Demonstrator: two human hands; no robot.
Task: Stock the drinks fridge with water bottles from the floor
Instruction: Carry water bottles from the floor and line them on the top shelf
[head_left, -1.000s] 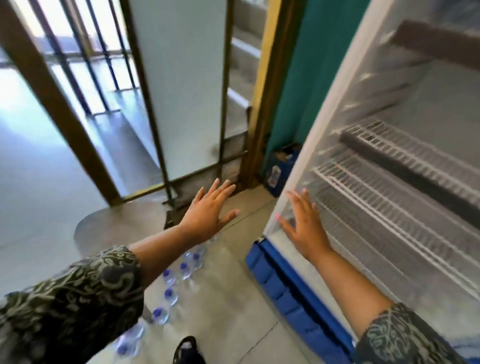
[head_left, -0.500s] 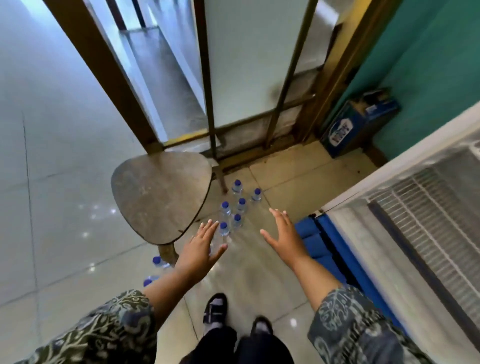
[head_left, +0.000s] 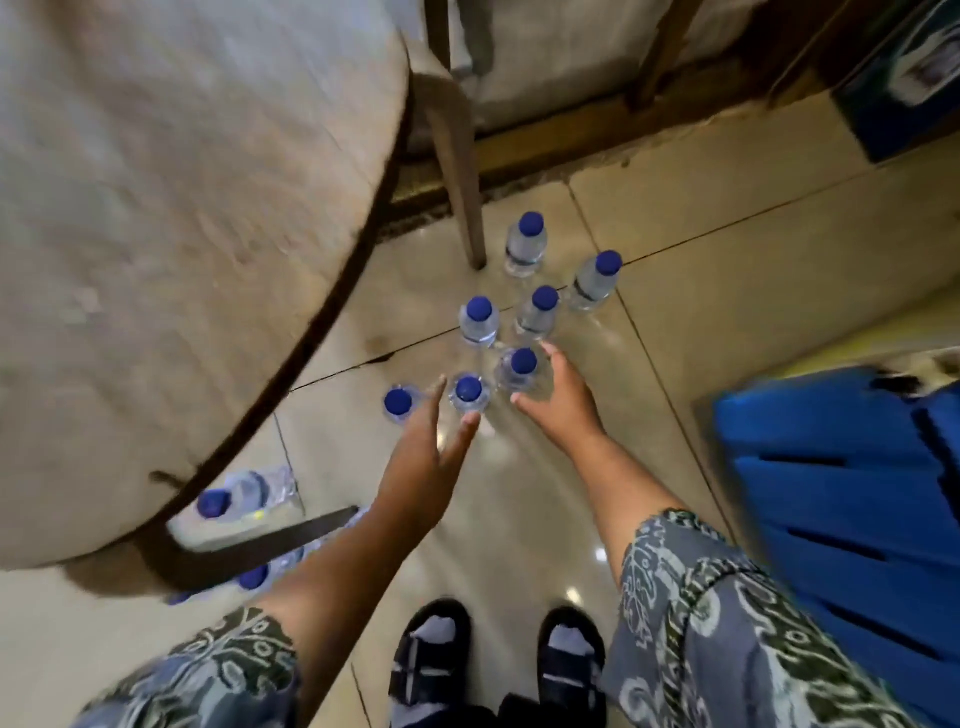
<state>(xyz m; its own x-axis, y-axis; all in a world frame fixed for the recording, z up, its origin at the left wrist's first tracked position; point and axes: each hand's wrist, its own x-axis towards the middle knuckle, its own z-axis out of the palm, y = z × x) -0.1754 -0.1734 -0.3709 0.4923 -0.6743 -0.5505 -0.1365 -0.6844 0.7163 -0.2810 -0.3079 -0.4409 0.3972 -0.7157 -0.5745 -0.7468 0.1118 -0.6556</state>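
head view — glossy tiled floor (head_left: 691, 322)

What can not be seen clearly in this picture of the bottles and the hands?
- Bottles under the table: head view, the tabletop and its leg hide most of them, so no full count. One cap shows.
- Bottle labels: too small and blurred to read.
- Fridge: cut off by the right edge; shelves not in view.
- Left hand and right hand: motion blur; contact with the nearest bottles is unclear.

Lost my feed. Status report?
Left hand and right hand open, empty, over the bottles. Bottles upright on the floor. Table close alongside.
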